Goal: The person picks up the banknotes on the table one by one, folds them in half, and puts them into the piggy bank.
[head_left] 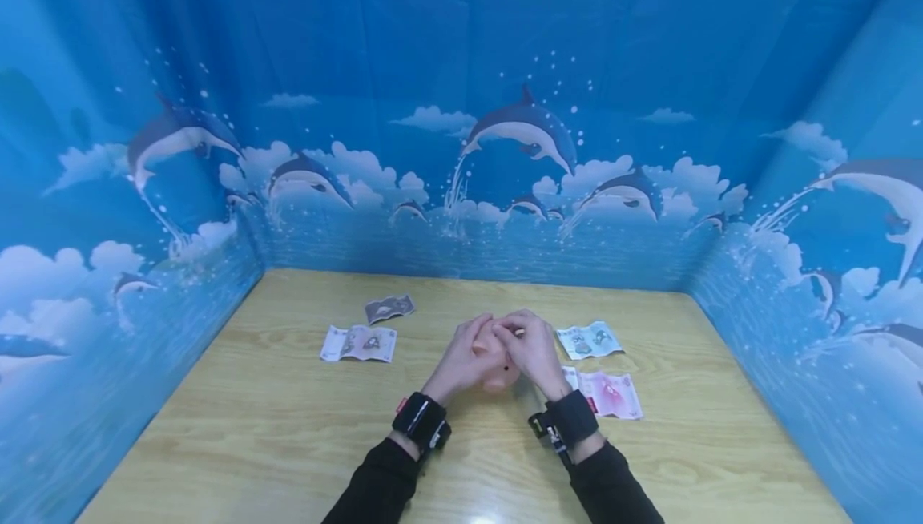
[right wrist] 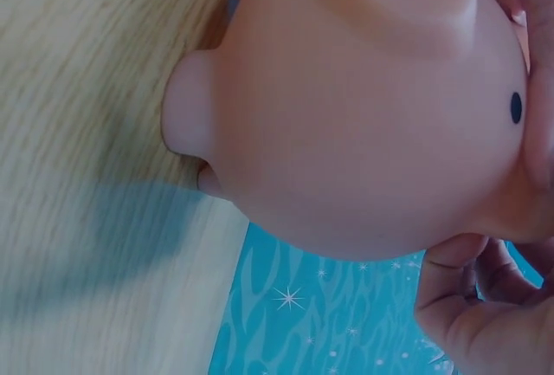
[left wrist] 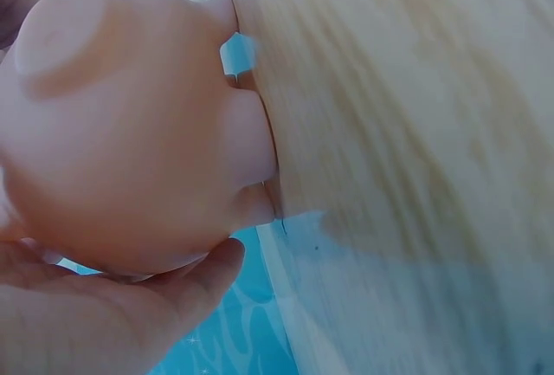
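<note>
1. Fingers of the left hand [head_left: 460, 359] hold a pink, round, smooth pig figure [head_left: 497, 382] by one side.
2. Bent fingers of the right hand [head_left: 539, 351] touch its upper side; whether they pinch anything, I cannot tell.
3. It stands on the yellowish wood-grain tabletop [head_left: 252, 436], between printed paper banknotes [head_left: 611, 394].

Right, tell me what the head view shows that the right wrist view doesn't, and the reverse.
Head only: rectangular paper banknotes, black wrist straps and grey-blue printed dolphins.

Right wrist only: the stubby pink feet of a round, smooth pink pig figure.

Both: the figure itself, bare fingers touching it, the yellowish wood-grain table and the blue printed backdrop.
</note>
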`<state>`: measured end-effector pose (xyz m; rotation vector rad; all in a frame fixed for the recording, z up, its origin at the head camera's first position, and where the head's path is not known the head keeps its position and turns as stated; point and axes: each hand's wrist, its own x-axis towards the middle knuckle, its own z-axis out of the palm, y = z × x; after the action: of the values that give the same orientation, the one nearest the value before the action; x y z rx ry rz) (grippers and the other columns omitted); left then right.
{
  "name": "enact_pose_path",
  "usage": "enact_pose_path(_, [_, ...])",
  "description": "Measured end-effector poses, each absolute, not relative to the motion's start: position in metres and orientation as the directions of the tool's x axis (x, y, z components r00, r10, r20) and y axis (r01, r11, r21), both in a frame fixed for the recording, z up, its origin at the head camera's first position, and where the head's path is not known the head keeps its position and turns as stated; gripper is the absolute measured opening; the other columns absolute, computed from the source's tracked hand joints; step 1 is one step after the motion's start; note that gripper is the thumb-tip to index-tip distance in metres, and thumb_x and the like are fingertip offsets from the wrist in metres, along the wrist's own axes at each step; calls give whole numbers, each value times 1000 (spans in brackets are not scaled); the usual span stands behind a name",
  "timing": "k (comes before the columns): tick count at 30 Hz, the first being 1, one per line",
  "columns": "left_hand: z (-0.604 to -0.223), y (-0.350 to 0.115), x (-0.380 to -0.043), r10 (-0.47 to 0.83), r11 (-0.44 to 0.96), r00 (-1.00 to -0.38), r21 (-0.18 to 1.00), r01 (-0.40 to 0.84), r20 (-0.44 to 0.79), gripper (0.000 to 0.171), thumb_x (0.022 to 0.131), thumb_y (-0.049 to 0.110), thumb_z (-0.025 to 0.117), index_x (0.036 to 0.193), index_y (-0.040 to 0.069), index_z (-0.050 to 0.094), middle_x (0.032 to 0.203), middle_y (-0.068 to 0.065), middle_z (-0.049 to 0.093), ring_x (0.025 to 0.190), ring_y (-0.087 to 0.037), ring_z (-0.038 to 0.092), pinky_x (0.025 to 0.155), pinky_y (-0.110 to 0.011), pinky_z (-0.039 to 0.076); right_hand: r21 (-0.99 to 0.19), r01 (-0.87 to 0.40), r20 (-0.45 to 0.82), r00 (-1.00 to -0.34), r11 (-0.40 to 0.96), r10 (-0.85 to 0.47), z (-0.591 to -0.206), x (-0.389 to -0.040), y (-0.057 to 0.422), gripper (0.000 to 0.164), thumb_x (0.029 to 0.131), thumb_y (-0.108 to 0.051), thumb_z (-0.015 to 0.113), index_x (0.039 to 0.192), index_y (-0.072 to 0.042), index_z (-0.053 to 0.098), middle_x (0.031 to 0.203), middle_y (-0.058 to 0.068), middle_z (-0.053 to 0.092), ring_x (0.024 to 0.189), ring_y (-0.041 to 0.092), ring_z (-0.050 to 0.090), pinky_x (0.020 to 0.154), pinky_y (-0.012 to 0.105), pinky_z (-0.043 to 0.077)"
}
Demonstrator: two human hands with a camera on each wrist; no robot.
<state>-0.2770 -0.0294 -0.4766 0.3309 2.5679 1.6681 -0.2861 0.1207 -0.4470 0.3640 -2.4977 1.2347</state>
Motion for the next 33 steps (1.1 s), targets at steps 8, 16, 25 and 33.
enact_pose_path(8, [-476, -29, -277, 216, 401, -974, 904, 150, 66, 86, 82, 44, 72, 154, 22, 31, 157, -14, 29, 141, -36, 34, 114, -62, 29, -724, -365, 382, -919, 586, -100, -444, -285, 121, 12, 89, -10, 70, 97, -2, 74, 98, 10, 70, 88, 24, 66, 78, 37, 58])
enact_pose_path(16, [-476, -28, -278, 190, 380, -981, 919, 99, 27, 95, 77, 52, 77, 154, 22, 31, 158, -13, 28, 142, -37, 32, 112, -65, 28, -729, -339, 347, -932, 595, -106, -444, -288, 125, 12, 93, -14, 67, 100, -6, 73, 97, 9, 72, 90, 22, 67, 77, 35, 58])
enact_pose_path(25, [-469, -32, -277, 195, 391, -980, 913, 113, 38, 105, 71, 57, 81, 154, 15, 30, 159, -14, 29, 144, -36, 31, 114, -64, 28, -729, -350, 379, -922, 588, -80, -442, -288, 126, 11, 92, -14, 68, 99, -9, 75, 96, 7, 74, 87, 19, 67, 69, 28, 57])
enact_pose_path(33, [-460, -44, -271, 143, 429, -981, 885, 181, 132, 87, 75, 50, 80, 145, 13, 45, 150, -12, 46, 137, -33, 43, 110, -59, 38, -527, -464, 539, -830, 712, -142, -437, -278, 122, 9, 90, -15, 69, 89, -9, 76, 79, 1, 69, 68, 9, 60, 59, 23, 52])
